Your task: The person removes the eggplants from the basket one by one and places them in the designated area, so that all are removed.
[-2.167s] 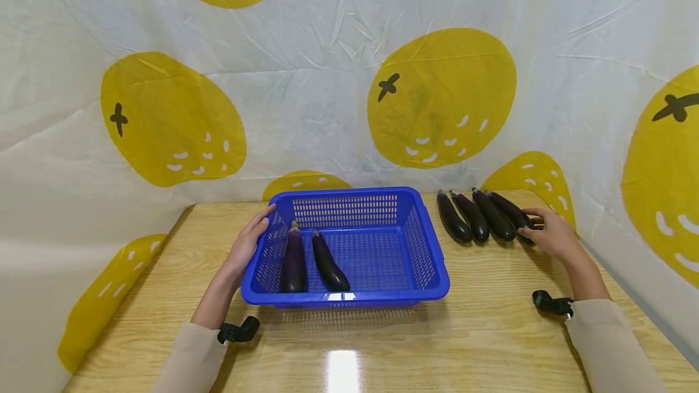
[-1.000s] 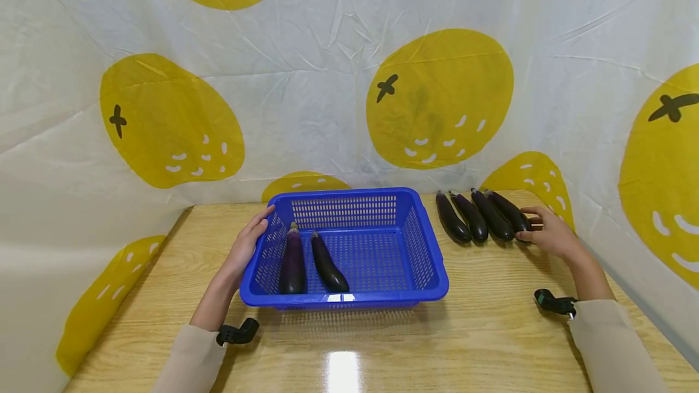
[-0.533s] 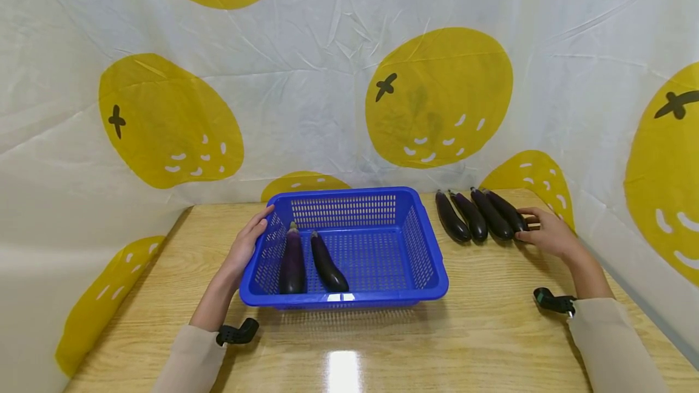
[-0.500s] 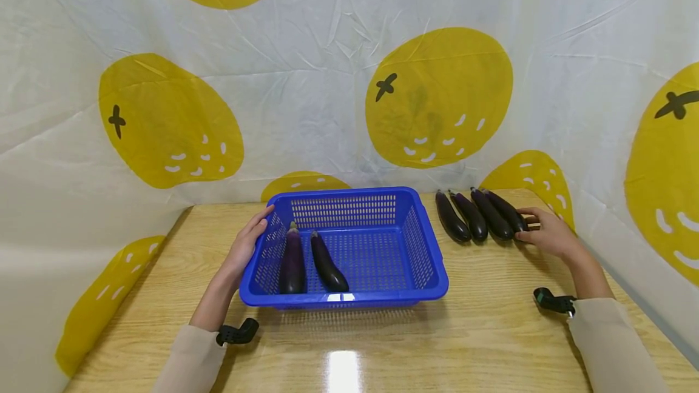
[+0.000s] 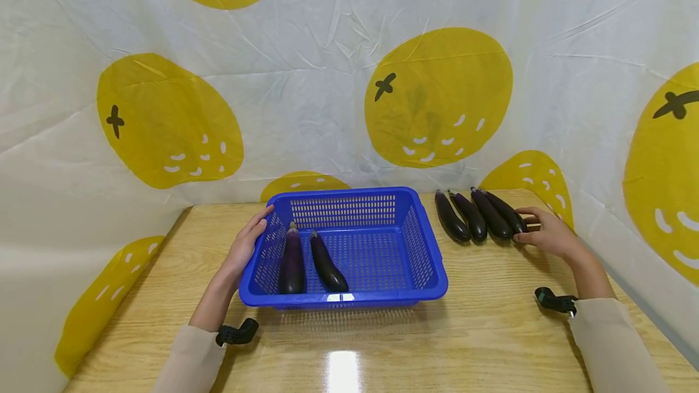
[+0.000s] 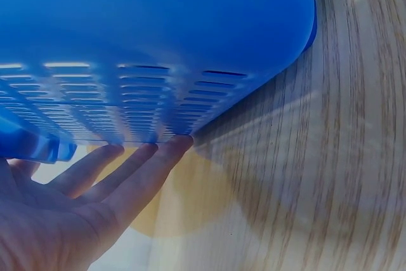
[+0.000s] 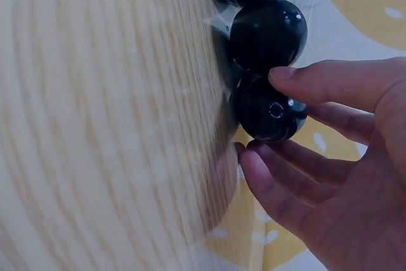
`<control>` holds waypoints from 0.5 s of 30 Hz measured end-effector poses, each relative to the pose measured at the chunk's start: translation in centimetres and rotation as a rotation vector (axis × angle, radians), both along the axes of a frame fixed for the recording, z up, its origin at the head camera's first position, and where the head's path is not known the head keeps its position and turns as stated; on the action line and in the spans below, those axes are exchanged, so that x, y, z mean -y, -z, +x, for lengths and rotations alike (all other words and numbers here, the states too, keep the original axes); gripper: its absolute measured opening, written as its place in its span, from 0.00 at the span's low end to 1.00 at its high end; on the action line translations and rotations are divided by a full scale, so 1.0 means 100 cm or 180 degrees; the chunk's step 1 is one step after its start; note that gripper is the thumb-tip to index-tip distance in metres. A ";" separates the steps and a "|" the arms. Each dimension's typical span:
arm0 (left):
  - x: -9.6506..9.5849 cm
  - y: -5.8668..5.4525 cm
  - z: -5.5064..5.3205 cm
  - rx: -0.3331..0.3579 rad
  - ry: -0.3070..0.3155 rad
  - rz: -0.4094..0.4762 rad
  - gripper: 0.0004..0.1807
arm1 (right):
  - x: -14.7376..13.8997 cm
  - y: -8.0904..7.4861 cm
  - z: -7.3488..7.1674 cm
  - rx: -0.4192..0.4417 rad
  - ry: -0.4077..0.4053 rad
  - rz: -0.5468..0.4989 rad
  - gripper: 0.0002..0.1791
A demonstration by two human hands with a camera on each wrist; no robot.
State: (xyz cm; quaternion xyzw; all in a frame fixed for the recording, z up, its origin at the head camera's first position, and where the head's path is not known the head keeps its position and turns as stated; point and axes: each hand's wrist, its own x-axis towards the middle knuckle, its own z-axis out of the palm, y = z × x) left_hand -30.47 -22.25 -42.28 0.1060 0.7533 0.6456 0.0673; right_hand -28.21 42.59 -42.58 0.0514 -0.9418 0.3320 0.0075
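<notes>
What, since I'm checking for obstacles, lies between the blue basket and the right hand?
Head view: four eggplants, side by side on the table, the right hand touching the nearest eggplant.

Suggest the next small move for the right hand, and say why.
I'd probably lift the rightmost eggplant slightly. The right hand has thumb and fingers on opposite sides of its rounded end, but it lies on the table. The left hand rests against the blue basket, which shows bare floor right of its two eggplants.
</notes>
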 end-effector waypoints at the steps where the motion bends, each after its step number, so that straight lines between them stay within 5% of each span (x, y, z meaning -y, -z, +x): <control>1: 0.000 0.000 0.000 0.0000 0.0003 0.0001 0.28 | 0.000 0.000 0.000 0.0004 -0.0003 -0.0014 0.43; 15: 0.000 -0.001 0.002 0.0009 0.0003 0.0033 0.27 | 0.005 -0.023 0.010 0.0028 0.0032 -0.0017 0.42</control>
